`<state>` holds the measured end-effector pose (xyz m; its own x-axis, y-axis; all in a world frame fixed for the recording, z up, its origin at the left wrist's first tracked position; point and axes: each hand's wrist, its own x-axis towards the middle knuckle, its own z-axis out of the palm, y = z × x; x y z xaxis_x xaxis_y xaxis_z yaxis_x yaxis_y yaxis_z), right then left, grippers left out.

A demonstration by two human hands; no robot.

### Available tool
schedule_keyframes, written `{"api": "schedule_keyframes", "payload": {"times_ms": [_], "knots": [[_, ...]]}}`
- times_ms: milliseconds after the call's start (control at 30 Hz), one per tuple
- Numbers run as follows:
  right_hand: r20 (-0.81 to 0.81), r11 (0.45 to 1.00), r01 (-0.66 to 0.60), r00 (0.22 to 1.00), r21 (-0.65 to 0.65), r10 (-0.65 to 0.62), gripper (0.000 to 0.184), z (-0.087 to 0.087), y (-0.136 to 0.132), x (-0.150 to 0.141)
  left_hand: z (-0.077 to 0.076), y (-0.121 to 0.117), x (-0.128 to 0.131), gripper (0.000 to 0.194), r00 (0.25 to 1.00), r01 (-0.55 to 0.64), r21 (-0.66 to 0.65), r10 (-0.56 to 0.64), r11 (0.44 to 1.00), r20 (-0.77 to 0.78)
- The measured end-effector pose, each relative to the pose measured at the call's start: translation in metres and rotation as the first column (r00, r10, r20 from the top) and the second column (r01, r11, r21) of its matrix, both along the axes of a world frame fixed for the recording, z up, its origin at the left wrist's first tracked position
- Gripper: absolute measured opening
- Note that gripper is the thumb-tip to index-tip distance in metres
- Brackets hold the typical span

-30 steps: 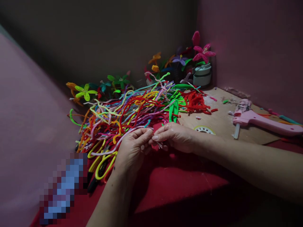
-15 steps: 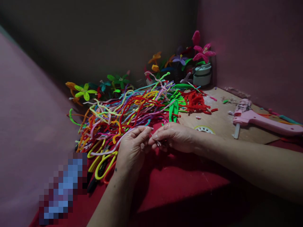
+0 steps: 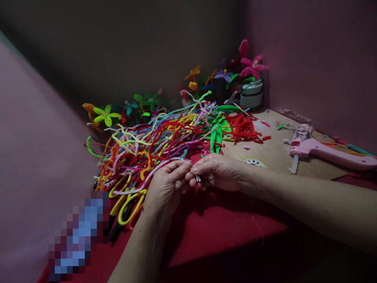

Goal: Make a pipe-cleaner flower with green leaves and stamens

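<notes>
My left hand [image 3: 167, 182] is closed, thumb pressed against the fingers. Fingertips of my right hand [image 3: 216, 169] meet it, also closed in a pinch. Between the two hands is a small bunch of thin pale strands [image 3: 198, 179]; light tips poke out below the right fingers and above the left thumb. Its middle is hidden by the fingers. A pale lilac pipe cleaner [image 3: 147, 179] curves along the back of my left hand; I cannot tell whether the hand grips it. Just beyond lies a big heap of coloured pipe cleaners [image 3: 165, 133].
Yellow-handled scissors [image 3: 122, 212] lie left of my left wrist. At right, a pink glue gun [image 3: 330, 151] rests on a wooden board [image 3: 273, 137], near a tape roll [image 3: 255, 161]. Red pieces [image 3: 243, 127] and pipe-cleaner flowers [image 3: 253, 67] are behind. Red cloth [image 3: 218, 232] covers the front.
My fingertips have come slightly closer together, and the left thumb has shifted a little. Pale tips now show above the left thumb. Everything else stays in place.
</notes>
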<state>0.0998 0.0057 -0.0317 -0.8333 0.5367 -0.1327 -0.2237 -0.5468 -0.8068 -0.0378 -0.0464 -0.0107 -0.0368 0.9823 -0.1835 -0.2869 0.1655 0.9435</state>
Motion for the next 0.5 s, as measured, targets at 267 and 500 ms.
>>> {"api": "schedule_keyframes", "payload": {"times_ms": [267,500], "knots": [[-0.005,0.999,-0.039,0.999,0.026,0.039,0.019,0.0012,-0.0001,0.0003,0.0025,-0.0005,0.0005,0.013,1.000,-0.016,0.031,0.017,0.999,-0.026],[-0.049,0.983,0.118,0.992,0.139,-0.112,0.011,0.0022,-0.0046,-0.0017,0.0030,0.0005,0.0005,0.016,0.989,-0.142,0.063,0.144,0.988,-0.026]]}}
